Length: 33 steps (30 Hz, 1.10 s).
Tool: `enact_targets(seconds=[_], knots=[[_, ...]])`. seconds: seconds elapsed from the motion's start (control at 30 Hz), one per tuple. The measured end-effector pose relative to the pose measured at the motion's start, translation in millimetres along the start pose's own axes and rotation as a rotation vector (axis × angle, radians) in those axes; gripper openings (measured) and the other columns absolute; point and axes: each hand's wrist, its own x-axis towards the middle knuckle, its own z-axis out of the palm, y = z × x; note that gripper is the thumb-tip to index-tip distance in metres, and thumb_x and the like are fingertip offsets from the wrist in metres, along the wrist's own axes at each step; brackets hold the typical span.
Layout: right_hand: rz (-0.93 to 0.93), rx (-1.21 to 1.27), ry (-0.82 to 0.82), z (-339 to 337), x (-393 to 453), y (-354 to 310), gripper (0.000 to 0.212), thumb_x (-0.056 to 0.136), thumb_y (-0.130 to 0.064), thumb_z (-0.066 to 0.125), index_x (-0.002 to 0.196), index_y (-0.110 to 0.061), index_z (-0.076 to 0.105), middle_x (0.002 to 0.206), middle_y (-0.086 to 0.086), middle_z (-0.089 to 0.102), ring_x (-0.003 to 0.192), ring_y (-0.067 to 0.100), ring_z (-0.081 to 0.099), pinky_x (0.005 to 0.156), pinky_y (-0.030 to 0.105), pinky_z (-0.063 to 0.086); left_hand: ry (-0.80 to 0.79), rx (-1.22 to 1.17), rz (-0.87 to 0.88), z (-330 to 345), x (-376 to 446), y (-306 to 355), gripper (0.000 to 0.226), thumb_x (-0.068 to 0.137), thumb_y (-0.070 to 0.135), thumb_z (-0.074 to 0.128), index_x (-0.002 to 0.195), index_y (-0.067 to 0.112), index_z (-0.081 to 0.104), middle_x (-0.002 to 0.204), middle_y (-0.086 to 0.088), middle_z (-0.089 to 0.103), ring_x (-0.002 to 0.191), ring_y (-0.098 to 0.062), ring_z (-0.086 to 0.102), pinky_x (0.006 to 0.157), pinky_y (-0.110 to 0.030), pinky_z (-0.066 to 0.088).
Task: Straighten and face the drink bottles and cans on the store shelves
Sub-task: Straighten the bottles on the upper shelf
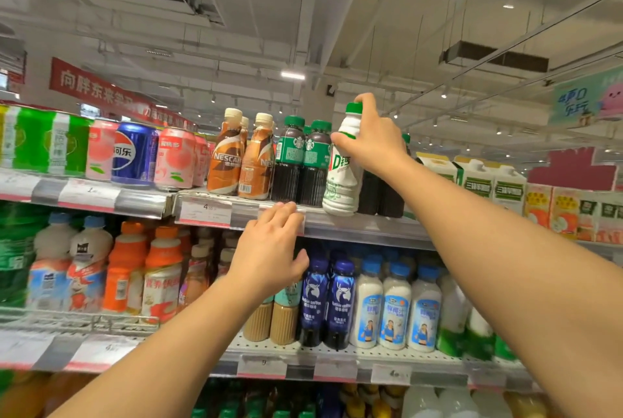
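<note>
My right hand (374, 138) grips the neck of a white bottle with a green cap (342, 175), which stands slightly tilted at the front edge of the top shelf (371, 225). To its left stand two dark Starbucks bottles (300, 161) and two brown Nescafe bottles (241, 161). Dark bottles behind my right wrist are partly hidden. My left hand (269, 249) rests with straight fingers on the top shelf's price rail, holding nothing.
Cans, a blue Pepsi (133, 154) among pink ones, line the top shelf at left. White and green cartons (488, 181) stand at right. The shelf below holds orange bottles (145, 269), dark blue coffee bottles (328, 299) and white coconut drink bottles (394, 306).
</note>
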Motion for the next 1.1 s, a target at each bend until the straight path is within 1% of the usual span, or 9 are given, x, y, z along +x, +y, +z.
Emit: enact_targets(seconds=[0.1,0.23,0.43,0.57,0.67,0.77,0.83,1.0,1.1], knots=[[-0.046,0.052,0.077,-11.1,-24.0,-3.8,0.062,0.090,-0.048,0.067,0.138,-0.026,0.034,0.087,0.004,0.068,0.077,0.030,0.065,0.070,0.039,0.053,-0.069,0.000,-0.006,-5.4,0.0,2.1,0.069,0.089,0.052,0.055,0.150,0.025,0.037,0.166,-0.001,0.024,0.153,-0.022,0.018,0.116,-0.048,0.036],[-0.125,0.142,0.158,-24.3,-65.4,-6.6,0.067,0.091,-0.045,0.071,0.144,-0.026,0.034,0.098,0.001,0.070,0.077,0.025,0.066,0.068,0.031,0.044,-0.207,0.035,-0.001,-20.8,-1.6,6.8,0.069,0.091,0.052,0.057,0.152,0.027,0.034,0.169,-0.003,0.011,0.156,-0.024,0.006,0.119,-0.053,0.031],[-0.173,0.249,0.172,-41.5,-122.3,0.2,0.073,0.090,-0.045,0.074,0.147,-0.026,0.034,0.116,0.004,0.070,0.087,0.032,0.070,0.073,0.037,0.056,-0.185,0.002,0.018,-57.7,-19.3,37.3,0.049,0.092,0.049,0.057,0.137,0.030,0.052,0.155,0.002,0.043,0.142,-0.022,0.037,0.108,-0.042,0.041],[-0.180,0.338,0.197,-53.0,-159.5,8.5,0.074,0.087,-0.046,0.076,0.145,-0.030,0.033,0.117,0.001,0.071,0.088,0.030,0.071,0.070,0.029,0.047,-0.219,-0.009,0.016,-81.6,-41.4,59.3,0.042,0.094,0.047,0.057,0.132,0.030,0.058,0.139,0.007,0.059,0.127,-0.017,0.051,0.099,-0.039,0.049],[-0.167,0.404,0.188,-61.7,-188.8,12.6,0.071,0.087,-0.048,0.074,0.143,-0.034,0.032,0.117,-0.002,0.070,0.092,0.031,0.070,0.072,0.030,0.042,-0.269,-0.027,-0.019,-96.4,-66.8,69.3,0.041,0.096,0.044,0.056,0.135,0.029,0.059,0.134,0.008,0.063,0.125,-0.015,0.055,0.102,-0.039,0.048],[-0.172,0.449,0.140,-68.9,-216.7,14.5,0.071,0.087,-0.049,0.073,0.143,-0.034,0.033,0.117,-0.003,0.070,0.092,0.032,0.069,0.072,0.030,0.038,-0.311,-0.076,-0.089,-109.5,-97.1,71.8,0.041,0.096,0.043,0.058,0.135,0.030,0.059,0.128,0.008,0.067,0.110,-0.012,0.063,0.094,-0.038,0.053],[-0.165,0.454,0.109,-69.1,-233.8,16.3,0.069,0.087,-0.050,0.073,0.142,-0.034,0.034,0.114,-0.004,0.070,0.088,0.034,0.068,0.071,0.031,0.035,-0.344,-0.115,-0.133,-115.4,-117.9,67.9,0.037,0.096,0.042,0.058,0.132,0.031,0.062,0.123,0.011,0.069,0.100,-0.007,0.066,0.086,-0.031,0.053],[-0.148,0.496,0.026,-58.4,-278.8,17.8,0.064,0.088,-0.052,0.071,0.138,-0.035,0.036,0.107,0.000,0.071,0.089,0.038,0.068,0.071,0.033,0.035,-0.445,-0.145,-0.199,-125.1,-165.5,61.7,0.033,0.098,0.039,0.059,0.128,0.028,0.065,0.122,0.012,0.068,0.104,-0.001,0.061,0.081,-0.011,0.044],[-0.128,0.522,-0.040,-52.4,-298.5,11.1,0.063,0.087,-0.052,0.071,0.137,-0.032,0.038,0.106,0.000,0.072,0.092,0.039,0.067,0.070,0.032,0.032,-0.489,-0.100,-0.236,-130.6,-186.9,58.5,0.034,0.099,0.039,0.059,0.129,0.024,0.065,0.125,0.009,0.068,0.108,-0.007,0.062,0.091,-0.027,0.052]])
